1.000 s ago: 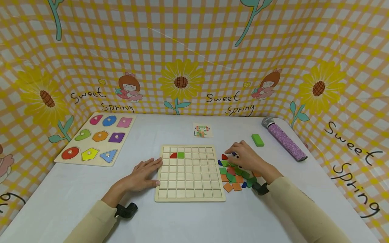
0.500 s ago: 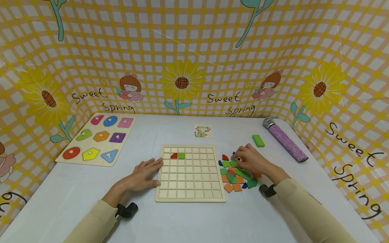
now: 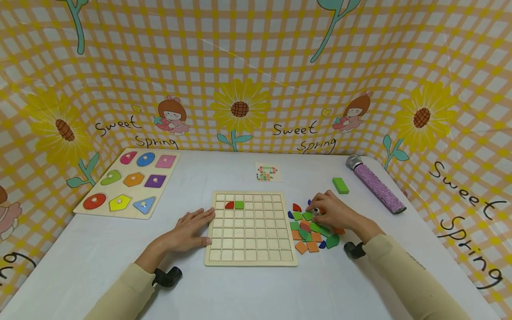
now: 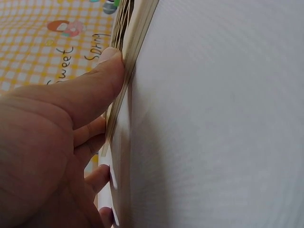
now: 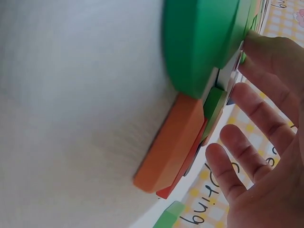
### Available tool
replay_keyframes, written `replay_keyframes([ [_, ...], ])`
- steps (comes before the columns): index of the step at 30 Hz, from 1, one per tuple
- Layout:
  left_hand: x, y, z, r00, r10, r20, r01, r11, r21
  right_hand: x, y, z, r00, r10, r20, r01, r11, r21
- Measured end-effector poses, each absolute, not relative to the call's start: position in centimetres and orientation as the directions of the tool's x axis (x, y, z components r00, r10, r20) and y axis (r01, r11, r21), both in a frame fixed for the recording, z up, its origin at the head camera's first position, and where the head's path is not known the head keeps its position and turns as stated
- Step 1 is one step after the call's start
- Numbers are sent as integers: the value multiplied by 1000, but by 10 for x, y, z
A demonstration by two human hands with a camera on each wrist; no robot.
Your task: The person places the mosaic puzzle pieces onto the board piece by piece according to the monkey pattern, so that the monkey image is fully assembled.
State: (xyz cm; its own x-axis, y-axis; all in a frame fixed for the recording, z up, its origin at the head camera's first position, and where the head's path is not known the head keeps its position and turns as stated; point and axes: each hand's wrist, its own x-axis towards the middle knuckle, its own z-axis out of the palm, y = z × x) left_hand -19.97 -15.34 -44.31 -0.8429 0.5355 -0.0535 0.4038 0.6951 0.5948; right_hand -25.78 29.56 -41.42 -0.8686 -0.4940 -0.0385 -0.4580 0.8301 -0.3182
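Note:
The wooden grid board lies in the middle of the table. A red quarter-circle tile and a green square tile sit side by side in its second row. My left hand rests at the board's left edge, fingers spread; thumb and fingertips touch the rim in the left wrist view. Over the pile of coloured tiles, my right hand pinches a white tile with a black eye dot between thumb and index finger. Its other fingers are loosely bent beside the pile in the right wrist view.
A small pattern card lies behind the board. At the back right are a green block and a glittery purple microphone. A knobbed shape puzzle occupies the left back, with a patterned cloth rising behind everything.
My right hand has drawn slightly right and toward me over the tile pile, its index finger and thumb coming together round the eye tile. The left hand has stayed at the board's edge.

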Motion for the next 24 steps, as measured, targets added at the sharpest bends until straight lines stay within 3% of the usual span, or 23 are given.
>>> replay_keyframes([
  [13,-198,-153,-441,-846,530,-60,392,693,605,-255,292,-412,-882,-470,-40,-439,848,-298],
  [24,-198,-153,-440,-848,527,-66,382,691,614,-248,270,-408,-843,-533,73,-521,776,-355],
])
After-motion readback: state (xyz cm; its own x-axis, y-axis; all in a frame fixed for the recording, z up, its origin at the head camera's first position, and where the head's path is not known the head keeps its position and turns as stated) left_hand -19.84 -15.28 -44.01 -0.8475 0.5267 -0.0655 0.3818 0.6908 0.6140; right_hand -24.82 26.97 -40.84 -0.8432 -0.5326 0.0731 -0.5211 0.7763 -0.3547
